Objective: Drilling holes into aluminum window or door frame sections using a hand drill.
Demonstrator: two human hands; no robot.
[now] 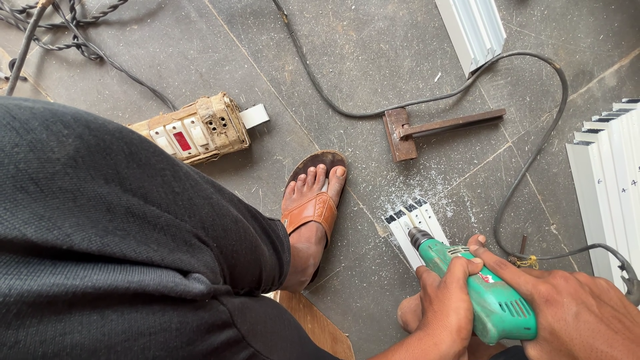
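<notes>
Both my hands grip a green electric drill (490, 293) at the lower right. My left hand (443, 313) wraps the front of its body; my right hand (573, 313) holds the rear, near the cord. The drill's chuck (419, 238) points down onto a short white aluminium channel piece (410, 223) that lies on the grey floor among metal shavings. My foot in a brown sandal (312, 213) rests just left of the piece.
A black cord (533, 160) loops from the drill across the floor. A taped switch-and-socket box (197, 128) lies at the upper left, a rusty hammer (427, 130) above the workpiece. White aluminium sections (610, 180) lie at the right and another section (473, 27) lies at the top. My dark trouser leg (120, 233) fills the left.
</notes>
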